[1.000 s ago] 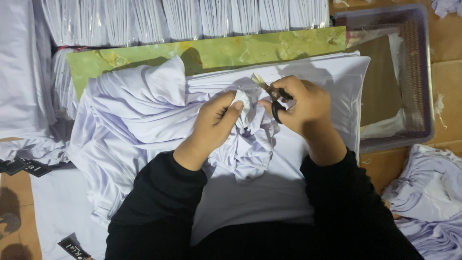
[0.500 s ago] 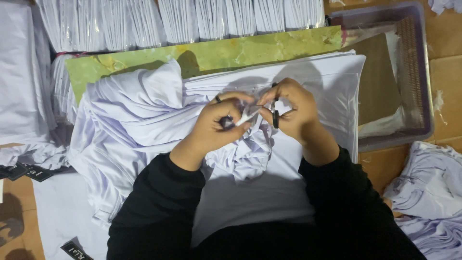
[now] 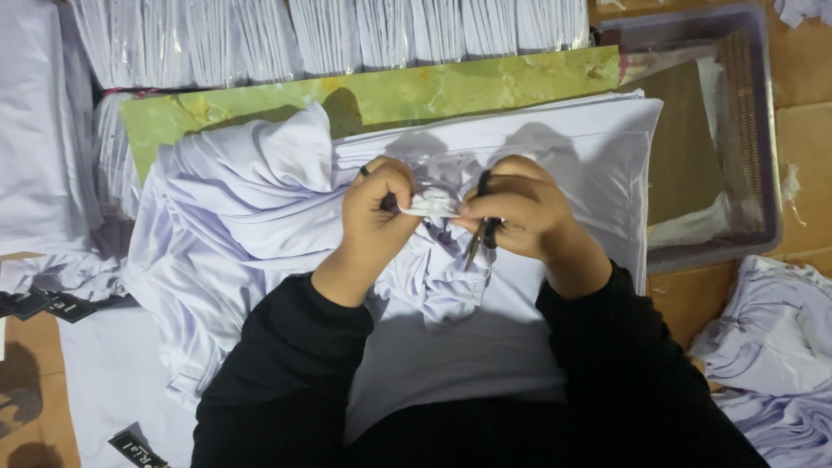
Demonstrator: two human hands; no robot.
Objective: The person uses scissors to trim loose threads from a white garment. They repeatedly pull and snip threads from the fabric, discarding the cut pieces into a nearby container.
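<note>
Head view looks down on a small white tag (image 3: pixel 431 204), pinched between both hands above the bunched white garment (image 3: pixel 433 286). Left hand (image 3: pixel 374 217) grips its left end with closed fingers; right hand (image 3: pixel 520 212) holds the right end, also clasping dark scissors (image 3: pixel 479 234) pointing down.

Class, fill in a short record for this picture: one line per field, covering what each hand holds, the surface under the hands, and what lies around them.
Left hand: pinches a small white tag
Right hand: grips small dark snips, also touches the tag
Under hands: bunched white garment on a folded stack
Behind: green board, row of bagged white items
Right side: purple crate
</note>
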